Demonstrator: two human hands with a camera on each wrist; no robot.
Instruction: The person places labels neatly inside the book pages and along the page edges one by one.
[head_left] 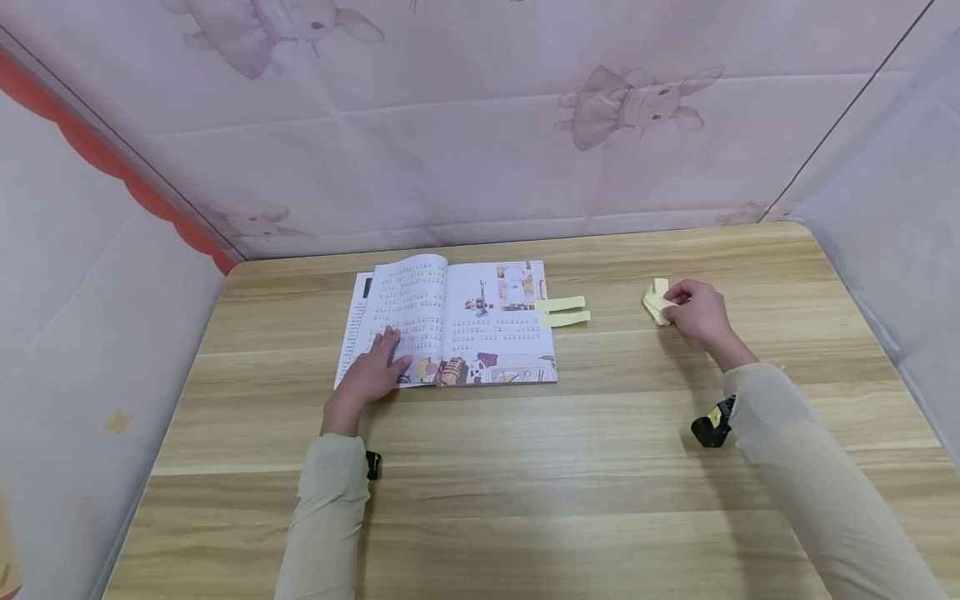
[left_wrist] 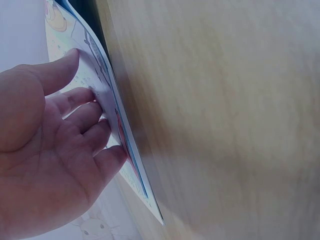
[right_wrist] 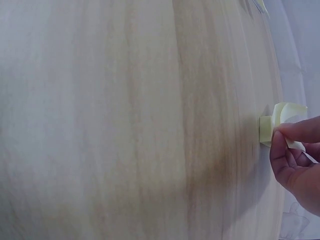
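Observation:
An open book (head_left: 491, 333) with printed text and coloured pictures lies on the table. My left hand (head_left: 372, 370) rests on its left page near the lower edge, fingers loosely spread; in the left wrist view the fingertips (left_wrist: 117, 154) touch the paper. Two yellow sticky strips (head_left: 566, 318) stick out past the book's right edge. Right of them, my right hand (head_left: 697, 312) pinches yellow sticky notes (head_left: 657, 300) between thumb and fingers. The right wrist view shows the yellow paper (right_wrist: 266, 130) partly curled at the fingertips, close over the table.
The wooden table (head_left: 480, 500) reaches back to a pale pink curtain (head_left: 465, 167) with rabbit prints. Black wrist devices (head_left: 710, 427) sit under both sleeves. A pale curtain (head_left: 75, 292) with a red scalloped edge stands on the left.

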